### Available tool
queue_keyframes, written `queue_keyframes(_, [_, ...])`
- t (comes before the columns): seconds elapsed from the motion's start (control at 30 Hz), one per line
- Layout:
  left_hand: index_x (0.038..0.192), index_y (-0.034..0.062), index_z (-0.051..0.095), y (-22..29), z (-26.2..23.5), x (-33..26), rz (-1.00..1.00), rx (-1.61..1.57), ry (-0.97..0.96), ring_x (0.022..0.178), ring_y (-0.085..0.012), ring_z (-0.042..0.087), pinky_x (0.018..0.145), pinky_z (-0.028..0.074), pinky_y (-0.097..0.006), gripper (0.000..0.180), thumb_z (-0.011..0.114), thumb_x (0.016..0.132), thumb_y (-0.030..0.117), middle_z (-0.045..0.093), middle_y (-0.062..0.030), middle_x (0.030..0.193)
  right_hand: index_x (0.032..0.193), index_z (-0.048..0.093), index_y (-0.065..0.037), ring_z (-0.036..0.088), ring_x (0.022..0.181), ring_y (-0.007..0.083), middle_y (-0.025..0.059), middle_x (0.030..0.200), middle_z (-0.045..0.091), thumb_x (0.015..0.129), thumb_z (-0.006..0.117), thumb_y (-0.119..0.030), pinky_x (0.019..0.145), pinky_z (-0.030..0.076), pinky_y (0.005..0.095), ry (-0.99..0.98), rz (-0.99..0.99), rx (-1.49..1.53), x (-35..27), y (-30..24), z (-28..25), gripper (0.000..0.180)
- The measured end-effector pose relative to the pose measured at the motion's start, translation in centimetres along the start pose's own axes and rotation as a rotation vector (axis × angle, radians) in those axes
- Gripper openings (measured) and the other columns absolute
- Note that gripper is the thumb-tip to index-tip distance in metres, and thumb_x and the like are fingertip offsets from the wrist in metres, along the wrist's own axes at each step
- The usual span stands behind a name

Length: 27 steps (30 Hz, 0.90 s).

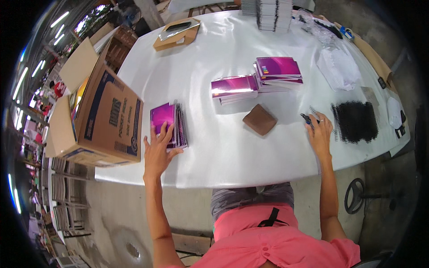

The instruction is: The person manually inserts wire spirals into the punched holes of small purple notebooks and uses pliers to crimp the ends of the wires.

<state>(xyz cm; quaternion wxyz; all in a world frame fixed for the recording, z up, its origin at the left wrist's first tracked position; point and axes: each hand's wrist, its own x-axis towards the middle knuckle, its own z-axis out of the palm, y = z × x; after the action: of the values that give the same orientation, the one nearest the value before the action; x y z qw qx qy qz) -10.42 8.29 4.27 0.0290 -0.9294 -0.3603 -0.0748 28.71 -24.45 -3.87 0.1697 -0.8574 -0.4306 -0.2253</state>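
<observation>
My left hand (pixel 157 152) rests with fingers spread on a small pile of purple spiral notebooks (pixel 161 117) beside the carton. The black coil edges of the pile show along its right side. On the right, the fingers of my right hand (pixel 320 132) are closed round small dark pliers (pixel 306 119), whose tip points up and left. A thin black coil shows just beyond these fingers. To the right of that hand lies a dense mat of black spiral coils (pixel 356 121). A brown square block or pad (pixel 260 119) sits between my hands.
Two stacks of purple notebooks, a left stack (pixel 234 87) and a taller right stack (pixel 278 67), stand mid-table. An open carton (pixel 111 118) is at the left. Farther off are a tall notebook stack (pixel 268 15), a cardboard tray (pixel 177 33) and crumpled plastic (pixel 337 67).
</observation>
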Motion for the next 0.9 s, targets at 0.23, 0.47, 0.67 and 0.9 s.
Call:
queue_keyframes(0.23, [0.151, 0.0020, 0.022, 10.8, 3.3, 10.9, 0.123, -0.506, 0.357, 0.146, -0.0398, 0.018, 0.114, 0.025, -0.053, 0.088, 0.071, 0.087, 0.035, 0.024, -0.0233, 0.156, 0.115, 0.058, -0.012, 0.035, 0.134, 0.0407, 0.0178, 0.147, 0.036, 0.071, 0.082, -0.036, 0.107, 0.026, 0.0556, -0.154, -0.211, 0.489, 3.3, -11.9, 2.0, 0.056])
queue_keyframes(0.47, [0.149, -0.0069, 0.021, 9.2, 12.8, 20.4, -0.555, -0.922, 0.017, 0.147, -0.0364, 0.015, 0.118, 0.018, -0.045, 0.106, 0.062, 0.083, 0.065, 0.010, -0.0261, 0.159, 0.111, 0.056, -0.007, 0.034, 0.132, 0.0372, 0.0232, 0.144, 0.036, 0.071, 0.080, -0.033, 0.101, 0.030, 0.0528, -0.164, -0.096, 0.360, 5.0, -13.7, 4.7, 0.054])
queue_keyframes(0.67, [0.142, -0.0018, 0.040, 13.4, 7.1, 17.2, -0.487, -1.216, -0.249, 0.143, -0.0311, 0.023, 0.116, 0.015, -0.042, 0.089, 0.059, 0.085, 0.063, 0.024, -0.0194, 0.155, 0.113, 0.059, -0.008, 0.035, 0.132, 0.0344, 0.0172, 0.140, 0.041, 0.076, 0.079, -0.028, 0.105, 0.030, 0.0507, -0.022, -0.017, 0.322, 3.9, -9.6, 1.7, 0.047])
queue_keyframes(0.9, [0.108, -0.0008, 0.065, 9.6, 7.2, 16.6, -0.410, -1.445, 0.082, 0.110, -0.0205, 0.058, 0.105, 0.038, -0.038, 0.045, 0.065, 0.092, 0.041, 0.065, -0.0077, 0.108, 0.114, 0.060, -0.005, 0.053, 0.115, 0.0307, 0.0155, 0.124, 0.055, 0.081, 0.077, -0.027, 0.094, 0.044, 0.0430, 0.108, -0.015, 0.925, 5.5, -13.3, 2.0, 0.043])
